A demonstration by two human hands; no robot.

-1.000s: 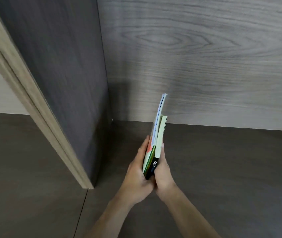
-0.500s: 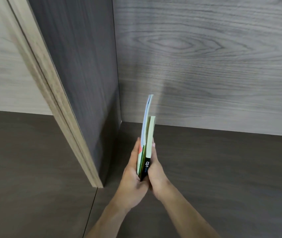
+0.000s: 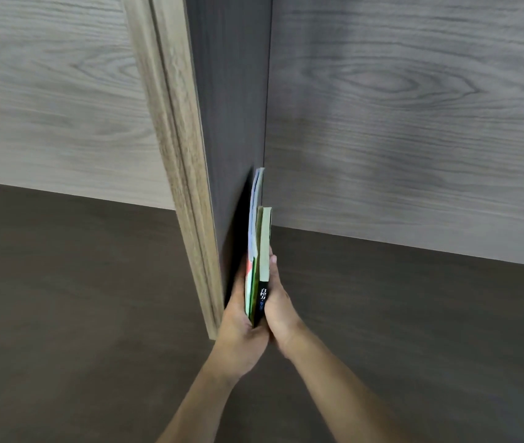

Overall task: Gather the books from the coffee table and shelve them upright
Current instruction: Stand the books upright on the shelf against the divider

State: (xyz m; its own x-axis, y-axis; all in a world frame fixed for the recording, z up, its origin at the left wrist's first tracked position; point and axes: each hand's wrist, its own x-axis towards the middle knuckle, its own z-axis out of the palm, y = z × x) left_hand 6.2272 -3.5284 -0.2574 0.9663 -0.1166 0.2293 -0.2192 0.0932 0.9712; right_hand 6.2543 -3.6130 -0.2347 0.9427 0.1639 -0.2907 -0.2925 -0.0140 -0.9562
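A thin stack of books (image 3: 260, 251) stands upright on the dark shelf board (image 3: 398, 314), spines toward me. The tallest one, pale blue, leans against the dark divider panel (image 3: 232, 123); a pale green one with a black lower spine sits on the right. My left hand (image 3: 241, 327) presses the stack's left side, squeezed between books and divider. My right hand (image 3: 281, 311) presses the right side. Both hands clamp the books near their front bottom corner.
The divider's light wood front edge (image 3: 187, 187) runs down just left of my left hand. A grey wood-grain back wall (image 3: 414, 123) closes the compartment behind the books. Another compartment (image 3: 62, 282) lies left of the divider.
Both hands have slid the upright stack leftward until it meets the divider panel. The view has shifted so the divider now sits near the centre.
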